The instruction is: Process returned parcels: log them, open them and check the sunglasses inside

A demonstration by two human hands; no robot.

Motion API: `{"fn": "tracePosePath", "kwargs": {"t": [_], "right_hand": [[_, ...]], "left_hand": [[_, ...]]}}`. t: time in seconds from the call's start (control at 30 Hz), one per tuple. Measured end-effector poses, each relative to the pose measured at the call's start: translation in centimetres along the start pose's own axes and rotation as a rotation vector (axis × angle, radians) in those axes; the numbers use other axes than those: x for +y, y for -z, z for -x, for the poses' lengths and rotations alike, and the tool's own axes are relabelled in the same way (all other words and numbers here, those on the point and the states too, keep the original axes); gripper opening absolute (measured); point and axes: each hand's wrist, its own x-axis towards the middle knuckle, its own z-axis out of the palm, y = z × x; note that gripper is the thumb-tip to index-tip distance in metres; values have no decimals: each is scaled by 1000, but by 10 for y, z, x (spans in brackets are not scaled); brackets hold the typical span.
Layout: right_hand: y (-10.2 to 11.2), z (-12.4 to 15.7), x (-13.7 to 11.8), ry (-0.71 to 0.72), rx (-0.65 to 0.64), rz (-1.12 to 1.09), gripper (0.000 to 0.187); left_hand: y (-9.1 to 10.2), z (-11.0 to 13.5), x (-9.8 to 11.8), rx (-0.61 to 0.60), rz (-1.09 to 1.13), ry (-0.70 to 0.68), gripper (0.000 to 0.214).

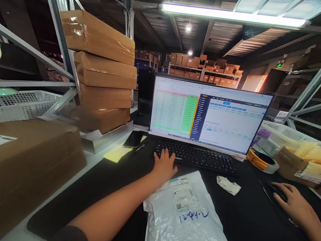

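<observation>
My left hand point(165, 163) rests with spread fingers on the left end of a black keyboard point(199, 158). At the right, my right hand point(293, 199) is wrapped over a dark computer mouse point(279, 191), which shows only in part. A monitor point(207, 114) behind the keyboard displays a spreadsheet beside another window with a dark side menu. Directly below my left hand lies a white plastic mailing bag point(188, 232) with a shipping label point(185, 195) and blue handwriting.
Four-sided cardboard boxes point(105, 71) are stacked at the left behind a large carton point(21, 174). A phone point(133, 138) and pen point(140, 147) lie by yellow paper point(118, 152). Crumpled paper point(228, 185), a tape roll point(263, 161) and a white basket point(298, 134) sit toward the right.
</observation>
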Motion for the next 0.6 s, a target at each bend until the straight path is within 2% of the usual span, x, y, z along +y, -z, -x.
{"fn": "tracePosePath", "kwargs": {"t": [0.23, 0.4, 0.6], "right_hand": [[5, 1, -5, 3, 1, -62, 57], [17, 3, -17, -13, -45, -55, 61], [20, 4, -17, -37, -90, -37, 60]], "left_hand": [[-1, 0, 0, 13, -10, 9, 62], [-1, 1, 0, 27, -13, 22, 61], [-2, 0, 0, 20, -11, 28, 63]]}}
